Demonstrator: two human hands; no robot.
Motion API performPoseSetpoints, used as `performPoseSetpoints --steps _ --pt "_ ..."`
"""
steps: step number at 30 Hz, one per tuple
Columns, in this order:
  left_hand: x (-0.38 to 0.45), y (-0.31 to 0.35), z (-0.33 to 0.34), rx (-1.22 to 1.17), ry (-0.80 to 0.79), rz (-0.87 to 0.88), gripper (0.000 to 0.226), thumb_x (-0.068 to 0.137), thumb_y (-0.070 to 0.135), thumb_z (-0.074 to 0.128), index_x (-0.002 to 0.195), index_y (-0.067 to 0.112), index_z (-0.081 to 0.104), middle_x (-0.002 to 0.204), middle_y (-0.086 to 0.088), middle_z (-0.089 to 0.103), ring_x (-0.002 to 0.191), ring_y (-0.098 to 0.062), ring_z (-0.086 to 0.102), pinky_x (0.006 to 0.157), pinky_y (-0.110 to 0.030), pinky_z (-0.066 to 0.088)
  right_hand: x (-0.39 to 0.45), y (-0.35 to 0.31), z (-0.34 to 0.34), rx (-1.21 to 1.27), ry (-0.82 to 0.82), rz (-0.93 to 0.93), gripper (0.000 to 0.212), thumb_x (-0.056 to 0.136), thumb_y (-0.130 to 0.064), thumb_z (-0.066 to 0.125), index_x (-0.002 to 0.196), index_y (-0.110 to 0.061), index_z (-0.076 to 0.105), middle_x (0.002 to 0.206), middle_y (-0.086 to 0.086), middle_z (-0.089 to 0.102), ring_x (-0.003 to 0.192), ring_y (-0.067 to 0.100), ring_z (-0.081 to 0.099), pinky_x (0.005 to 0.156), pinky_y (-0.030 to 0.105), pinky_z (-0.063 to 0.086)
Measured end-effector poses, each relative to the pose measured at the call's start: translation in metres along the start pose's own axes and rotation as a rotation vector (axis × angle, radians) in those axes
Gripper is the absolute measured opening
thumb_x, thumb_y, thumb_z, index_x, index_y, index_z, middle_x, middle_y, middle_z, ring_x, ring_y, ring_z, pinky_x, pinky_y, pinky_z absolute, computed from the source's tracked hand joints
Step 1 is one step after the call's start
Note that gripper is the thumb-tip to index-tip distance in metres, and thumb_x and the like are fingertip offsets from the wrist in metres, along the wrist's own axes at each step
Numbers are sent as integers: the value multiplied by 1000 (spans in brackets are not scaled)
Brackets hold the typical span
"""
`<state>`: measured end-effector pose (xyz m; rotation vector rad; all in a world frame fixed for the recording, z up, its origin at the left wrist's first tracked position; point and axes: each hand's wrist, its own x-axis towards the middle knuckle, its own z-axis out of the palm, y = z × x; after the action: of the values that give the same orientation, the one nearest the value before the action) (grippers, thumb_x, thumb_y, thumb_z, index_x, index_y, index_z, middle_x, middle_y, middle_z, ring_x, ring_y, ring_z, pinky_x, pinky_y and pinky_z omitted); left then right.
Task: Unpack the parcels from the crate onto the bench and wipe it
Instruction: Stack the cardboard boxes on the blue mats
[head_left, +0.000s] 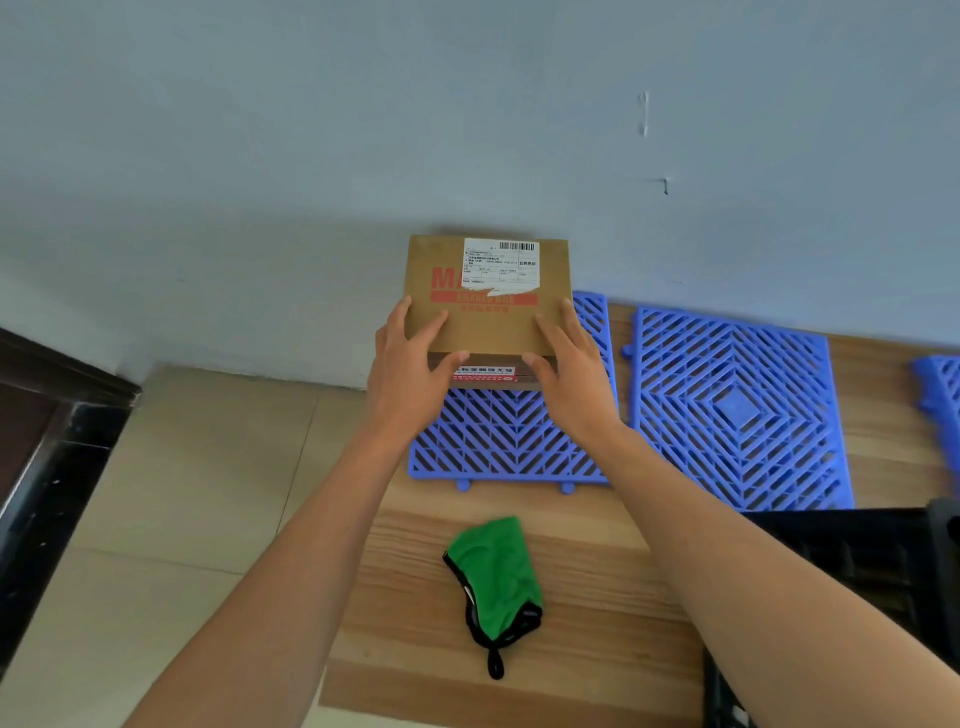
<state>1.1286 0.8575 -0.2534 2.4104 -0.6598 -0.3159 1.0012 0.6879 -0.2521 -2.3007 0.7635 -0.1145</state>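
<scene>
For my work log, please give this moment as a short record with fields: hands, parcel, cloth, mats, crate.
left hand: grips parcel's left near corner
right hand: grips parcel's right near corner
parcel: brown box with torn white label, at the wall, over blue mat
cloth: green, lying on bench, untouched
second mat: bare, to the right
crate: dark, at right edge, contents not visible

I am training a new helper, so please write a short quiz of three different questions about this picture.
1. True or false: the green cloth lies on a blue grid mat.
2. Which hands touch the cardboard parcel? A) left hand only B) right hand only C) both
3. Fill in: the parcel stands against the ____.

Key: 1 false, it lies on the wooden bench. 2 C. 3 wall.
</scene>
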Motion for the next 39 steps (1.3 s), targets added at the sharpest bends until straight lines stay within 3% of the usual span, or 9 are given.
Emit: performPoseSetpoints --steps 7,11,18,25,32,39 --pt "11 0 -2 44 -30 18 65 96 57 60 154 32 43 169 0 13 153 -24 19 116 -53 37 9 -1 3 -33 19 18 56 105 -36 53 156 -24 36 171 -4 5 154 29 17 118 54 35" --pt "12 0 -6 209 -61 65 73 96 57 58 157 25 34 169 -8 15 153 -30 18 116 -58 35 3 2 -1 -183 39 19 55 105 -41 49 157 -26 35 171 -1 10 151 32 22 115 55 38" --pt "-4 13 -30 331 -44 177 63 98 46 59 150 15 43 151 -10 46 144 -32 33 110 -58 40 -21 -2 -32 -253 25 37 50 105 -25 51 153 -15 41 165 10 28 146 38 32 109 56 42" --pt "-32 81 -54 256 -66 286 49 101 44 56 145 21 53 144 -5 59 136 -28 49 110 -53 41 -67 -32 -89 -225 94 -6 38 101 -15 55 139 -14 59 136 7 63 128 33 53 100 45 47" --pt "-74 164 -66 208 -39 427 44 100 43 58 136 20 62 132 -8 67 124 -31 58 100 -48 48 -131 -46 -166 -165 215 -8 36 96 -13 60 131 -10 66 133 8 66 125 29 58 101 38 45" --pt "-138 233 -60 132 -43 493 45 101 47 55 141 27 58 142 -2 61 132 -27 53 106 -43 42 -208 -31 -241 -62 368 -42 38 97 -17 62 135 -15 64 141 2 62 134 22 53 111 31 39"
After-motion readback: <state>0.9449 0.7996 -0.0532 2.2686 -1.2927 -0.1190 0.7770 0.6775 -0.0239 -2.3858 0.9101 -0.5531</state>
